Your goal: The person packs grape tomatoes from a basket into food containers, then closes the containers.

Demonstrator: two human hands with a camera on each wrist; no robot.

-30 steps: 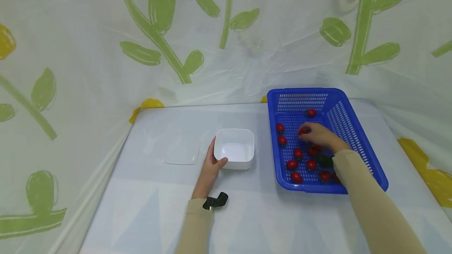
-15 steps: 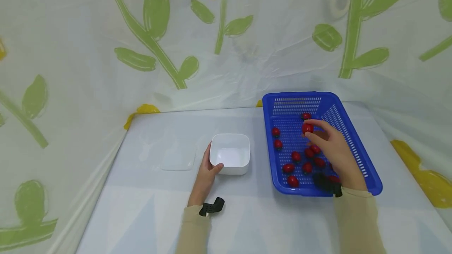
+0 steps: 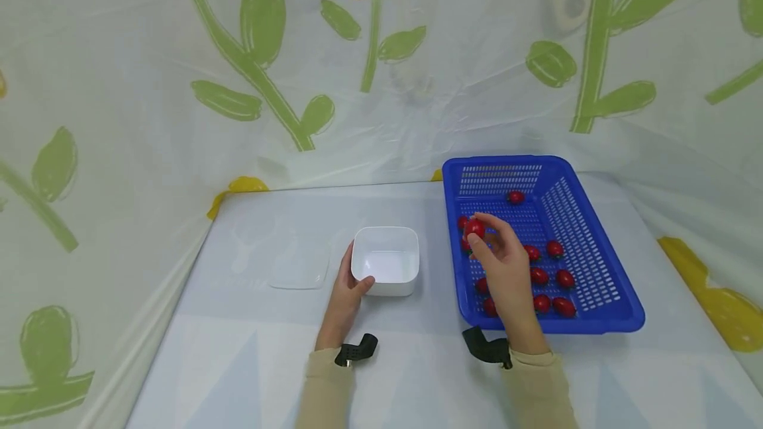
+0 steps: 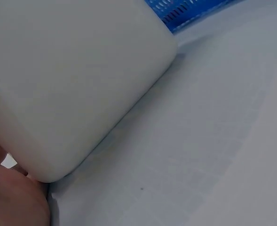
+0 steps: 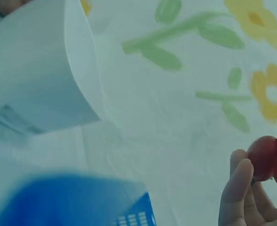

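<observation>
My right hand (image 3: 508, 271) pinches a red cherry tomato (image 3: 474, 228) between thumb and fingers, over the left side of the blue plastic basket (image 3: 627, 303). In the right wrist view the same tomato (image 5: 265, 158) shows at the fingertips. With fingers along its left side and the thumb at its near corner, my left hand (image 3: 344, 300) grips a square white container (image 3: 390, 288). Its bare white inside shows in the head view. Several more tomatoes (image 3: 563, 307) lie in the basket, some partly hidden behind the right hand.
A clear flat lid (image 3: 298, 267) lies on the white-covered table (image 3: 411, 376), left of the container. Behind the table hangs a flower-printed sheet (image 3: 453, 104). The basket's raised rim stands between the tomatoes and the container.
My right hand has picked up a tomato from the basket, lifted it and moved it left. The left hand keeps its grip on the container. The head view has shifted slightly.
</observation>
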